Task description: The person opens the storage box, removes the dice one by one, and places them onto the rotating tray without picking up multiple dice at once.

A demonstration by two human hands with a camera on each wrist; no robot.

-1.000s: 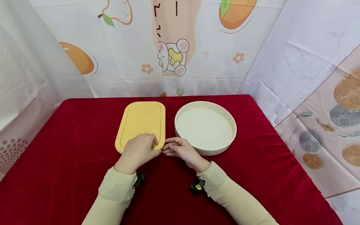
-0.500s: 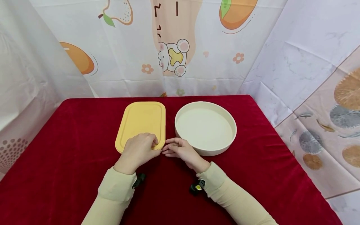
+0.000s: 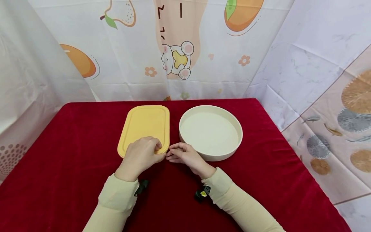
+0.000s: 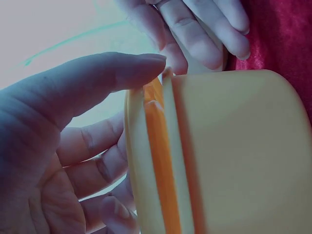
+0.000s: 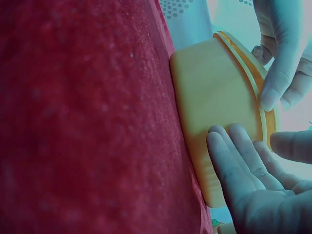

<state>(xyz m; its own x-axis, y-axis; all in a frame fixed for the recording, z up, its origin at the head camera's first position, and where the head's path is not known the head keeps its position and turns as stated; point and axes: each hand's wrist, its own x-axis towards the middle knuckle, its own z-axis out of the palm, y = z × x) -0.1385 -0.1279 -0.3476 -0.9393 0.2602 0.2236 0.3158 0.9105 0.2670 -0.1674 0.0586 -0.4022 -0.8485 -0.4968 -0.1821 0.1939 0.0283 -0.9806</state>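
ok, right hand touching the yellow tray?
Touching. In the right wrist view the right hand has its fingertips lying flat on the yellow tray's underside near its rim, with no gap visible.

My yellow board [image 3: 144, 127] and cream round tray [image 3: 211, 131] sit on a deep red table [image 3: 72, 138], backed by white curtains [image 3: 130, 54] printed with orange fruit.

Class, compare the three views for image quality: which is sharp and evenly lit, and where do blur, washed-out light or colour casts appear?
Head view: sharp and evenly lit, with soft shadows under the left hand and right hand on the red cloth. Left wrist view: the yellow tray fills the frame at close range, soft-edged, with a washed-out background. Right wrist view: the cloth is blurred and the fingers look bluish against glare.
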